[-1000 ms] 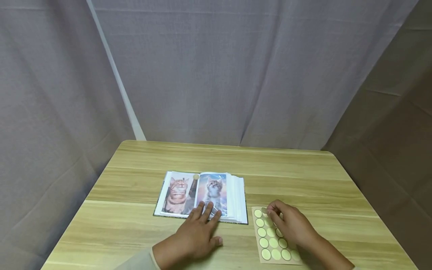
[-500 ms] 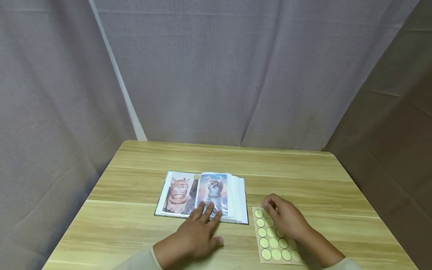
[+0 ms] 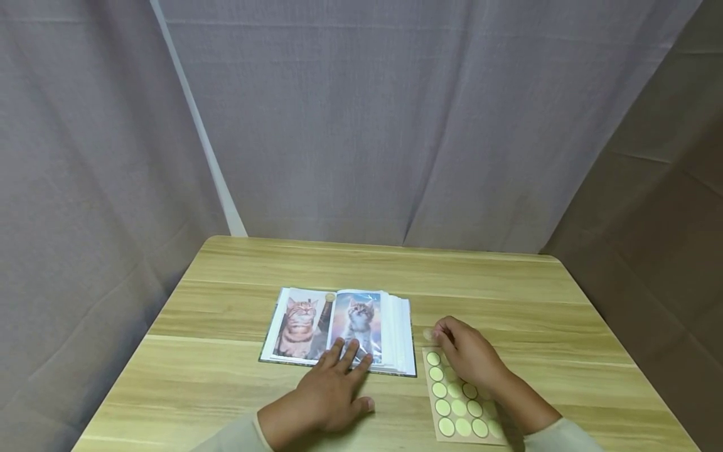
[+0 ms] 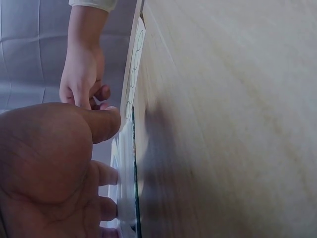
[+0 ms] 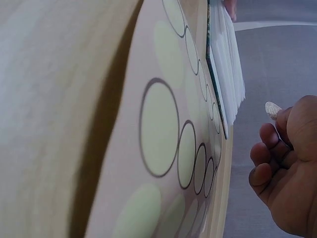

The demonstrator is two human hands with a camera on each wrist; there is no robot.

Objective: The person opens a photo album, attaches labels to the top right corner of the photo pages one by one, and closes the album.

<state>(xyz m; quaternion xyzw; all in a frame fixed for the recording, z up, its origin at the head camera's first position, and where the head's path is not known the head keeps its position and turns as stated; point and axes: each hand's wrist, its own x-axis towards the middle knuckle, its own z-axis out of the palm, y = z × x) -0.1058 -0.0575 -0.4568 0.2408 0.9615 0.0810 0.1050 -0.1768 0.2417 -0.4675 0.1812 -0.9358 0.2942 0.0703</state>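
Observation:
An open photo album (image 3: 398, 339) lies on the table, with a cat picture (image 3: 298, 329) on its left page and a kitten picture (image 3: 358, 317) on the right. One round sticker (image 3: 330, 297) sits at the top of the left page. My left hand (image 3: 333, 392) rests spread, its fingertips on the right page's lower edge. Between thumb and forefinger my right hand (image 3: 471, 355) pinches a round sticker (image 5: 272, 110), held above the far end of the sticker sheet (image 3: 442, 408). Part of that sheet is hidden under the right hand and forearm.
The wooden table (image 3: 169, 376) carries the album at its middle and the sheet to the album's right, near the front. Grey curtains (image 3: 339, 125) hang behind the table and along both sides.
My right hand has peeled the round sticker up from the sheet's top row and moved it away and slightly left. The left hand has stayed on the album.

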